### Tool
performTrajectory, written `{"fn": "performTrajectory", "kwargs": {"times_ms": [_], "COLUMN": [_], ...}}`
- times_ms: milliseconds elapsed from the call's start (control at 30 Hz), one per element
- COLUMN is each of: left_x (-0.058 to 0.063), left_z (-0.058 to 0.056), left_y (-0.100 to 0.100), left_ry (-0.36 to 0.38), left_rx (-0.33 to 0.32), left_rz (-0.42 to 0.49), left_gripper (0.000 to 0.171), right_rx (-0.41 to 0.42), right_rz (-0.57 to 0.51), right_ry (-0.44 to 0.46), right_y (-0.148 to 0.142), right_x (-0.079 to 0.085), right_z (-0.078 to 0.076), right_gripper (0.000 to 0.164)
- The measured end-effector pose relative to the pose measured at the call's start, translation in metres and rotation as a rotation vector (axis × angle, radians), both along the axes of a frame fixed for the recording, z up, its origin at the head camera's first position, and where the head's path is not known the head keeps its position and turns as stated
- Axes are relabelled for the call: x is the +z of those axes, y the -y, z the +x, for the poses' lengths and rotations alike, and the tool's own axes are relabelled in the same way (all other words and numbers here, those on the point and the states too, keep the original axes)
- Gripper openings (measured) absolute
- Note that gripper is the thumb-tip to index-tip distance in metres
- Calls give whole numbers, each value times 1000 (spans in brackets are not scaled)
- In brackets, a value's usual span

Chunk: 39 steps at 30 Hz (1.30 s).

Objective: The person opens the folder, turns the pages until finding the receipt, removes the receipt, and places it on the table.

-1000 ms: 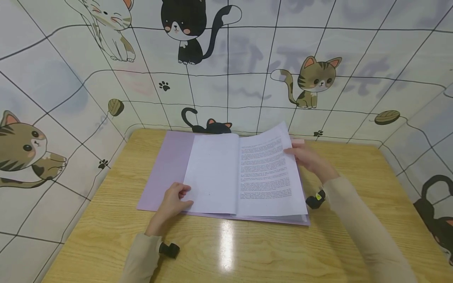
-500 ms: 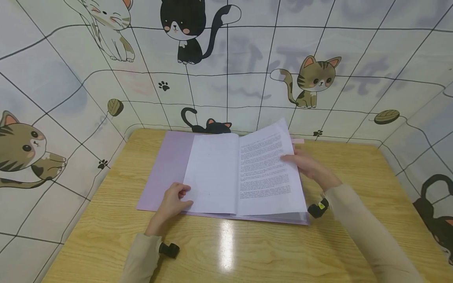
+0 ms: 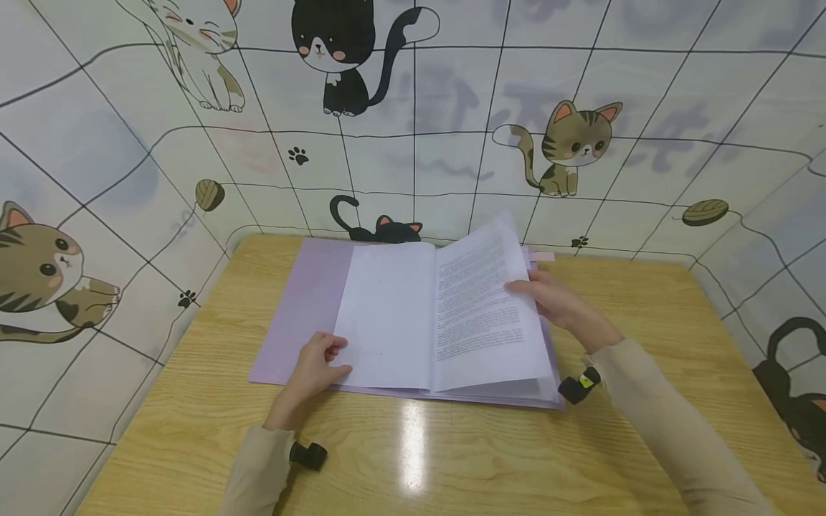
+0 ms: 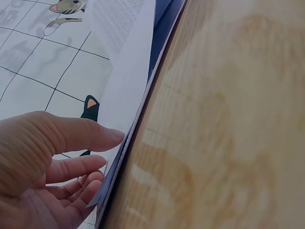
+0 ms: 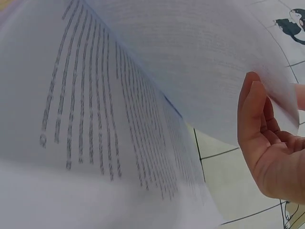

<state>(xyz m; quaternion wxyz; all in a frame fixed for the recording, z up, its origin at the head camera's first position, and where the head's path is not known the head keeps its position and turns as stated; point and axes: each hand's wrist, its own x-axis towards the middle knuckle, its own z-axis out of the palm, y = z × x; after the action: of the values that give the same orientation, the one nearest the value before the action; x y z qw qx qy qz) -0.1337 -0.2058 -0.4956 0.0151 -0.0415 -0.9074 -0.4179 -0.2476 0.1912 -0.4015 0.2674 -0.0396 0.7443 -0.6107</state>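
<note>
A lilac folder point(image 3: 293, 315) lies spread out on the table with a stack of white paper in it. Its left page point(image 3: 387, 315) is blank and lies flat; the right one point(image 3: 484, 308) bears printed text. My right hand point(image 3: 558, 301) pinches this printed page by its right edge, thumb on the text side, and the sheet bows up off those beneath. In the right wrist view, printed sheets point(image 5: 90, 105) lie under the lifted page. My left hand point(image 3: 317, 365) rests at the left page's lower left edge, fingers loosely bent, thumb point(image 4: 107, 137) along the paper.
The wooden table point(image 3: 361, 459) extends around the folder. A wall point(image 3: 452, 86) with cat drawings stands right behind it. A pink tab point(image 3: 543, 256) sticks out past the folder's upper right. Each wrist carries a small black camera point(image 3: 578, 385).
My right hand has slid slightly down the page's edge and inward, lifting the printed page further and bending it left. The left hand has stayed in place.
</note>
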Motion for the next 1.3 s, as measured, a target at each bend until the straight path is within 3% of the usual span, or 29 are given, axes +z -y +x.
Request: {"fn": "performTrajectory", "kwargs": {"times_ms": [800, 1300], "left_x": [1, 2], "left_z": [0, -1], "left_y": [-1, -6], "left_ry": [-14, -31], "left_rx": [3, 17], "left_rz": [-6, -32], "left_gripper": [35, 31], "right_rx": [42, 38], "right_rz": [-175, -203], "right_ry": [-9, -30], "right_y": [43, 70], "right_x": [17, 20], "right_z": [3, 2], "right_gripper": [46, 47]}}
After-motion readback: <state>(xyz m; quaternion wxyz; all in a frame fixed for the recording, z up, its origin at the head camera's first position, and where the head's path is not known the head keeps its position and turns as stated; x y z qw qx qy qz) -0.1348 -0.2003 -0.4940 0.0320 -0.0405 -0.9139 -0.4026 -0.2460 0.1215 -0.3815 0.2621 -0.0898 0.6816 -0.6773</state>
